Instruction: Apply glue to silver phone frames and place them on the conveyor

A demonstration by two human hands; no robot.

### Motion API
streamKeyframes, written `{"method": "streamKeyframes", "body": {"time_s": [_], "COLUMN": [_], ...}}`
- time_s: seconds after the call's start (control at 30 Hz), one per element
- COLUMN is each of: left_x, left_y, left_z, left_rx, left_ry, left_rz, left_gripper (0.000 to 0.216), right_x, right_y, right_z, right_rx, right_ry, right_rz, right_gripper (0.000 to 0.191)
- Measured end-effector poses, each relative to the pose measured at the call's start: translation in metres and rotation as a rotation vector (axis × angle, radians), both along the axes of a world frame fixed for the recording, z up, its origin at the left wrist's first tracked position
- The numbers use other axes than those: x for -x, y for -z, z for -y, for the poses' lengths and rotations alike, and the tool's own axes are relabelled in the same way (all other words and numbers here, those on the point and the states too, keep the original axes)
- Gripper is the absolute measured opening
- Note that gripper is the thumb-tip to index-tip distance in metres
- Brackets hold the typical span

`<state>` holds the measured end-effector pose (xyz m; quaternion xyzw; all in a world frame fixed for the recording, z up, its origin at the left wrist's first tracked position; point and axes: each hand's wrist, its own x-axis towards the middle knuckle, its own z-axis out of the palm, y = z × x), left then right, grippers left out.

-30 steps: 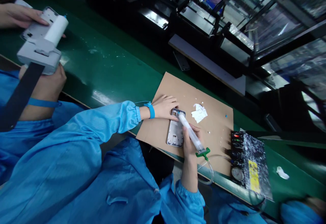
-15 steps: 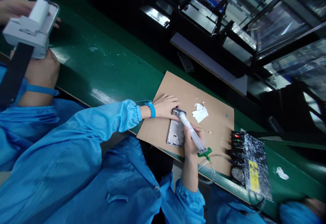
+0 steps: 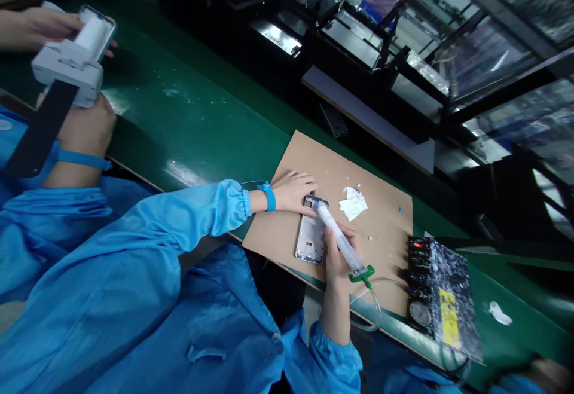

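Phone frame (image 3: 310, 235) lies against the left hand (image 3: 293, 195).

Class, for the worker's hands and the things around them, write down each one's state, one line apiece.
Left hand: palm down, spread
Right hand: closed around the syringe
Syringe: tilted, tip over the phone frame, contact unclear
Phone frame: lying flat
Cardboard: flat, speckled with bits
White scrap: crumpled
Tube: attached, curved
Control box: red light lit

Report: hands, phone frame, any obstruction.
Left hand touching phone frame; right hand gripping syringe, tip at frame's far end. Frame flat on cardboard. White scrap nearby, not in the way.
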<state>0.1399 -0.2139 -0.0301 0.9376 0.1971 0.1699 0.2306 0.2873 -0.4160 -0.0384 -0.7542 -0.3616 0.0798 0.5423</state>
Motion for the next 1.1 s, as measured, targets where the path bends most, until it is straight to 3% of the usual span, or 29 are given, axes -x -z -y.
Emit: {"method": "streamKeyframes", "body": {"time_s": [0.2,1.1], "left_x": [0.0003,0.0000], "left_y": [-0.0018,-0.0038], "left_z": [0.0002,0.0011], "left_rx": [0.013,0.007], "left_ry": [0.001,-0.003], "left_rz": [-0.014,-0.033], "left_gripper": [0.051,0.052], "right_x": [0.0011,0.0021], "right_y": [-0.0025,-0.0089], "right_z": [-0.0012,-0.0002], "right_rx": [0.008,0.022], "right_ry": [0.024,0.003], "right_rz": [-0.034,-0.033], "right_gripper": [0.068,0.065]}}
